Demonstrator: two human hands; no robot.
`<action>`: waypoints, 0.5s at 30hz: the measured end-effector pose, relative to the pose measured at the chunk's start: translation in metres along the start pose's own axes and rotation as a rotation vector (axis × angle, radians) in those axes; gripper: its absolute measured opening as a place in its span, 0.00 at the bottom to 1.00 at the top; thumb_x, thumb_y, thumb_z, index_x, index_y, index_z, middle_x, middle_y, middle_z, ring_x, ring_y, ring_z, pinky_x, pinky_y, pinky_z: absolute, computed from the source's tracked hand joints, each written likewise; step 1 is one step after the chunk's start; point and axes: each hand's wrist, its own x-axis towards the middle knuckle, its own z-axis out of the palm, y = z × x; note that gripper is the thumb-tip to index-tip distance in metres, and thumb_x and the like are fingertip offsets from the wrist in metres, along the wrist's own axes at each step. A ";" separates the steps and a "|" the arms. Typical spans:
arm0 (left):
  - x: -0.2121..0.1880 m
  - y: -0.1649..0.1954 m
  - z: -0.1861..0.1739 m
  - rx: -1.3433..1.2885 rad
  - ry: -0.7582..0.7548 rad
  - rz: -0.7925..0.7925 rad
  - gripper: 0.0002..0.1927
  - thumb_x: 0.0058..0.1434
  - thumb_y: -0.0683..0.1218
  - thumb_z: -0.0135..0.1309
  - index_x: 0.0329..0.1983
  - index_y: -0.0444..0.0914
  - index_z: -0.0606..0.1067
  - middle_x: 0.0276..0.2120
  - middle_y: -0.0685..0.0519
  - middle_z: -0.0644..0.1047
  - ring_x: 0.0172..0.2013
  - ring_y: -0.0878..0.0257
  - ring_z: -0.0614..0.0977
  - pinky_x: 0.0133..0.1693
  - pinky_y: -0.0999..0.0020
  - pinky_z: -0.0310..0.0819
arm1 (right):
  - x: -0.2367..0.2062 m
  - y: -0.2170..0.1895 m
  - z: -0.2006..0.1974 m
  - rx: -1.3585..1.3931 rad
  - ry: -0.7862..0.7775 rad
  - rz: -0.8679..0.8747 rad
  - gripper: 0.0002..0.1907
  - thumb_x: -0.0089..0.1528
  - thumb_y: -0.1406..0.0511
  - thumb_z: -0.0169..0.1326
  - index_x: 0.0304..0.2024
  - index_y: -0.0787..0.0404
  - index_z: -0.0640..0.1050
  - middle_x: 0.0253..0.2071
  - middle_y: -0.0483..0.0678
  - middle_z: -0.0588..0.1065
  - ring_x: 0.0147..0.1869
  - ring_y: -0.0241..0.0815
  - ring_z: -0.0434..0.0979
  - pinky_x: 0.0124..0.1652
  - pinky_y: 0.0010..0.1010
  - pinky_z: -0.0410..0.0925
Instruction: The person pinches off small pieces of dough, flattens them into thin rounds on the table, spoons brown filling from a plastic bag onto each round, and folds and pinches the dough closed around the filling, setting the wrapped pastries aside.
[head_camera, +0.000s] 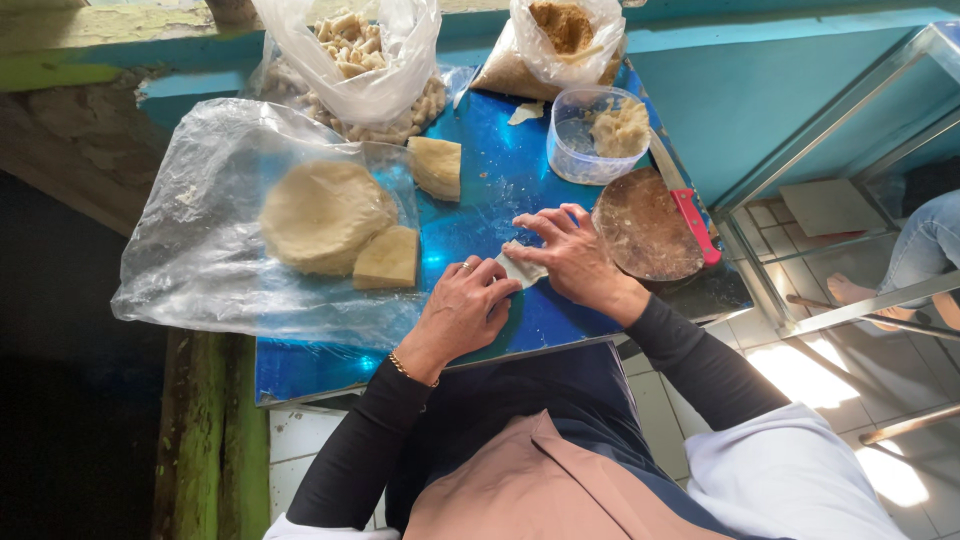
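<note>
My left hand (463, 310) and my right hand (565, 250) meet over a blue shiny board (490, 180). Both pinch a small flat piece of pale dough (521, 268) between the fingertips. The left hand wears a ring and a thin bracelet. To the left, on a clear plastic sheet (190, 250), lies a large round lump of dough (322, 215) with a cut wedge (388, 259) beside it. Another cut dough wedge (437, 166) rests farther back on the board.
A clear tub of filling (598, 133) stands at the back right, next to a round wooden disc (647, 227) and a red-handled knife (697, 226). Two plastic bags (360, 60) hold shaped pieces and crumbs. Another person's foot (850, 292) shows at right behind a metal frame.
</note>
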 end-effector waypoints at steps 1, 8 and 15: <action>0.000 0.000 0.000 0.000 0.006 0.006 0.13 0.54 0.42 0.59 0.43 0.42 0.80 0.38 0.54 0.76 0.42 0.55 0.77 0.44 0.58 0.70 | -0.001 -0.001 -0.001 -0.018 -0.003 -0.026 0.20 0.57 0.69 0.57 0.49 0.42 0.84 0.60 0.42 0.73 0.63 0.45 0.71 0.63 0.46 0.57; -0.001 -0.002 0.001 0.003 -0.014 -0.010 0.13 0.52 0.42 0.59 0.42 0.42 0.80 0.38 0.54 0.76 0.42 0.55 0.77 0.43 0.58 0.69 | 0.006 0.014 -0.018 0.061 -0.020 0.120 0.23 0.56 0.71 0.56 0.51 0.44 0.83 0.61 0.44 0.73 0.65 0.49 0.69 0.64 0.47 0.57; -0.001 -0.001 0.000 -0.013 0.008 -0.001 0.13 0.53 0.42 0.59 0.42 0.42 0.80 0.38 0.53 0.76 0.42 0.55 0.77 0.43 0.58 0.69 | -0.011 0.002 -0.030 -0.158 -0.068 0.063 0.20 0.50 0.71 0.58 0.41 0.44 0.83 0.58 0.44 0.75 0.65 0.47 0.71 0.64 0.53 0.58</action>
